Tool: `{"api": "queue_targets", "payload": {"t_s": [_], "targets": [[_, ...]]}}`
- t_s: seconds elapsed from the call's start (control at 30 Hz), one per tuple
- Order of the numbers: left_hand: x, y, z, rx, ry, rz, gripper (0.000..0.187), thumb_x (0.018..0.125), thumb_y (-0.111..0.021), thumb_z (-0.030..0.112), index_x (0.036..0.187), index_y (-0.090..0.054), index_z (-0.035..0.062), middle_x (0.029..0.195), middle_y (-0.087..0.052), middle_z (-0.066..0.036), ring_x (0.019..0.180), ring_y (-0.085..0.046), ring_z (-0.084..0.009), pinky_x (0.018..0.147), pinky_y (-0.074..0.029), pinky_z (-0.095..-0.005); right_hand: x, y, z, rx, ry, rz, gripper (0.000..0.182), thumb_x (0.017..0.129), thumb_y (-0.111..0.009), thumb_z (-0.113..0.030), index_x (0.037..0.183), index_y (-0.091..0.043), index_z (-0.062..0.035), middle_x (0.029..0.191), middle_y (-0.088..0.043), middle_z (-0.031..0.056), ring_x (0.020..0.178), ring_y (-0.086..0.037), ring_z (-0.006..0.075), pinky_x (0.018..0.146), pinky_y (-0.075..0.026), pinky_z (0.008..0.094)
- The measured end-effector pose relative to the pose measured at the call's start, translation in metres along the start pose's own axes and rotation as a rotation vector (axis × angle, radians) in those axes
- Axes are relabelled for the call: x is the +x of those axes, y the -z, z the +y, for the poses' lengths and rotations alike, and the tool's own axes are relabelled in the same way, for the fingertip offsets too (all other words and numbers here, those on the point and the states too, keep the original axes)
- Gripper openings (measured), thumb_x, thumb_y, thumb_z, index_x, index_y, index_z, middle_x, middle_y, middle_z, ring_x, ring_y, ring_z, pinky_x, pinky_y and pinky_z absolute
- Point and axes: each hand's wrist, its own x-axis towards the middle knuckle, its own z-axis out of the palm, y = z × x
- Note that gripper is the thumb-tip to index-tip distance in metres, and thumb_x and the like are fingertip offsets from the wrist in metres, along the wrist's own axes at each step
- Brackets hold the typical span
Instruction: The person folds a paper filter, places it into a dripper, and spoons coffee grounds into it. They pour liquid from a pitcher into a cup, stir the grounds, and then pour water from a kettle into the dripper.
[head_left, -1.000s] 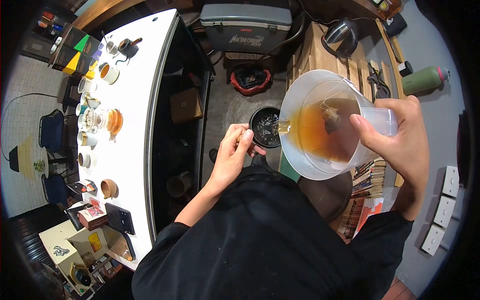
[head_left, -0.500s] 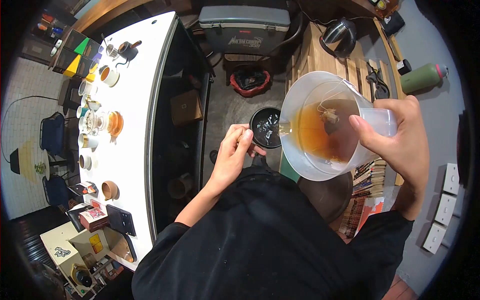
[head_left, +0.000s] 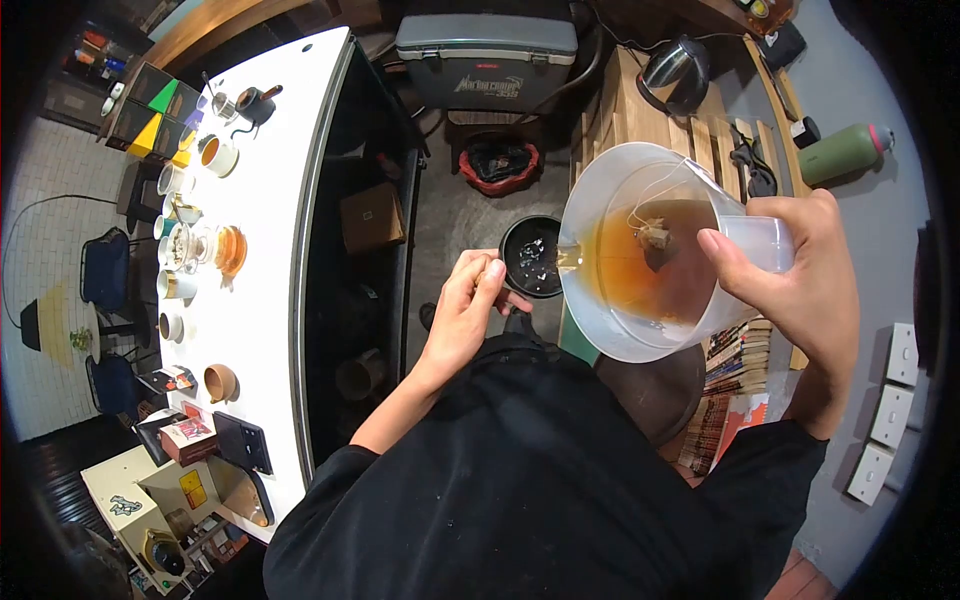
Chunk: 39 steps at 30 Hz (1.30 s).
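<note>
In my right hand (head_left: 805, 270) is a translucent plastic pitcher (head_left: 620, 180), gripped by its handle with the thumb over the top. It is tilted to the left. Amber tea (head_left: 620, 265) lies inside, with a tea bag (head_left: 655, 235) on strings at the surface. The pitcher's spout reaches the rim of a black cup (head_left: 532, 257), which has dark liquid with pale bubbles in it. My left hand (head_left: 468, 310) is closed at the cup's left side, apparently around its handle, which the fingers hide.
A white counter (head_left: 265, 330) on the left bears several cups, a glass server (head_left: 230, 250) and a phone (head_left: 243, 442). Ahead are a cooler box (head_left: 488, 75) and a red-lined bin (head_left: 500, 168). A kettle (head_left: 675, 75) stands on a slatted wooden bench at right, near a green bottle (head_left: 842, 153).
Both hands, the pitcher and the cup stay almost in place. Bubbles and glints in the cup have shifted and become fewer. The tea bag has moved slightly.
</note>
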Motion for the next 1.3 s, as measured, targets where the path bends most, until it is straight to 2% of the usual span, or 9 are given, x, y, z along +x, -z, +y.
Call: {"api": "queue_targets", "payload": {"t_s": [0.27,0.33,0.53,0.6,0.7,0.83,0.9,1.23,1.3], "targets": [[0.001,0.001,-0.001,0.005,-0.015,-0.009,0.038,0.110,-0.037,0.029,0.122,-0.053,-0.0035,0.102,-0.063,-0.008,0.084,-0.069,-0.0162,0.073,-0.049,-0.0279,0.002,0.002,0.002,0.048,-0.029,-0.060,0.041,0.073,-0.084,-0.035,0.085,-0.076,0.0026,0.077,-0.065,0.0163,0.079,-0.061,0.0261,0.073,-0.048,0.0360],[0.001,0.001,-0.002,-0.063,-0.005,0.012,0.035,0.109,-0.042,0.024,0.104,-0.058,-0.0066,0.114,-0.050,-0.010,0.080,-0.069,-0.0160,0.071,-0.048,-0.0268,0.004,0.004,0.001,0.081,-0.059,-0.092,0.040,0.073,-0.084,-0.035,0.085,-0.076,0.0027,0.077,-0.065,0.0165,0.076,-0.061,0.0256,0.072,-0.048,0.0360],[0.002,-0.001,-0.002,-0.078,0.015,0.008,0.035,0.110,-0.041,0.025,0.110,-0.056,-0.0070,0.112,-0.050,-0.009,0.080,-0.069,-0.0161,0.070,-0.047,-0.0268,0.003,0.004,0.006,0.101,-0.059,-0.161,0.038,0.074,-0.082,-0.034,0.082,-0.076,0.0033,0.071,-0.066,0.0162,0.071,-0.061,0.0255,0.070,-0.047,0.0368],[0.002,-0.001,-0.001,-0.072,0.008,0.003,0.036,0.110,-0.041,0.025,0.110,-0.056,-0.0073,0.112,-0.050,-0.009,0.081,-0.069,-0.0163,0.070,-0.047,-0.0269,-0.002,-0.001,0.014,0.017,0.074,-0.025,0.039,0.074,-0.083,-0.034,0.083,-0.077,0.0032,0.071,-0.066,0.0161,0.073,-0.061,0.0264,0.071,-0.047,0.0373],[0.002,-0.003,-0.001,-0.065,0.002,-0.002,0.036,0.110,-0.041,0.025,0.110,-0.056,-0.0077,0.113,-0.049,-0.009,0.081,-0.069,-0.0168,0.070,-0.048,-0.0271,-0.002,0.005,0.006,0.046,-0.066,-0.106,0.041,0.073,-0.083,-0.035,0.085,-0.076,0.0036,0.074,-0.066,0.0170,0.077,-0.061,0.0271,0.073,-0.047,0.0373],[0.003,-0.005,-0.001,-0.071,0.005,-0.015,0.036,0.110,-0.041,0.025,0.109,-0.056,-0.0083,0.115,-0.048,-0.010,0.082,-0.070,-0.0173,0.071,-0.049,-0.0275,-0.005,0.003,0.015,0.033,-0.031,-0.046,0.044,0.073,-0.084,-0.037,0.086,-0.076,0.0043,0.077,-0.066,0.0176,0.081,-0.061,0.0277,0.074,-0.047,0.0374],[0.003,-0.005,-0.002,-0.072,0.005,-0.022,0.036,0.110,-0.041,0.025,0.108,-0.056,-0.0081,0.116,-0.048,-0.010,0.082,-0.070,-0.0172,0.071,-0.049,-0.0276,-0.006,0.003,0.019,0.009,-0.084,-0.091,0.045,0.072,-0.088,-0.036,0.089,-0.070,0.0023,0.088,-0.053,0.0120,0.080,-0.056,0.0218,0.069,-0.048,0.0333],[0.002,-0.008,-0.004,-0.104,0.019,-0.013,0.034,0.110,-0.041,0.023,0.107,-0.057,-0.0074,0.112,-0.049,-0.009,0.082,-0.070,-0.0178,0.071,-0.050,-0.0277,-0.008,0.004,0.017,-0.006,-0.052,-0.114,0.045,0.072,-0.087,-0.037,0.090,-0.073,0.0021,0.087,-0.055,0.0122,0.080,-0.057,0.0221,0.069,-0.047,0.0332],[0.001,-0.007,-0.004,-0.098,0.018,-0.011,0.034,0.110,-0.041,0.023,0.107,-0.056,-0.0076,0.112,-0.049,-0.009,0.082,-0.070,-0.0178,0.071,-0.050,-0.0277,-0.008,0.007,0.011,0.003,-0.047,-0.079,0.054,0.071,-0.086,-0.043,0.087,-0.074,0.0074,0.081,-0.064,0.0175,0.082,-0.061,0.0284,0.074,-0.048,0.0374]]}}
